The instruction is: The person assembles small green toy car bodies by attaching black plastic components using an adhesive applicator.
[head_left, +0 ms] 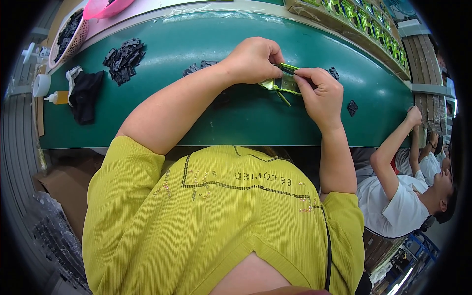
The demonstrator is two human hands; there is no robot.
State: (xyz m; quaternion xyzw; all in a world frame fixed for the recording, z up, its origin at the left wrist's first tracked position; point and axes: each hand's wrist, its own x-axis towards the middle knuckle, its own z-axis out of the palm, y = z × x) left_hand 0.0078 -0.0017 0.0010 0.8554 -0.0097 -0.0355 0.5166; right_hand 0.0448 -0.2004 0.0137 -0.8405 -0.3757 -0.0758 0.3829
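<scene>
Both hands meet over the green table, holding a shiny yellow-green frame (268, 84) with thin strips sticking out; it resembles a pair of glasses, but its exact kind is unclear. My left hand (254, 60) is closed on the frame's left part, thumb and fingers pinching its upper edge. From the other side my right hand (322, 91) pinches the upper right edge. A narrow dark piece (287, 71) lies along that edge between the fingertips. Behind my left wrist, a pile of black plastic parts (204, 65) is partly hidden by the arm.
More black parts form a heap (125, 60) at left. Near it lie a black cloth (87, 96), a bottle of amber liquid (59, 98), a basket (72, 42) and a pink bowl (104, 9). A box of green frames (359, 29) stands far right; a co-worker (398, 196) sits at right.
</scene>
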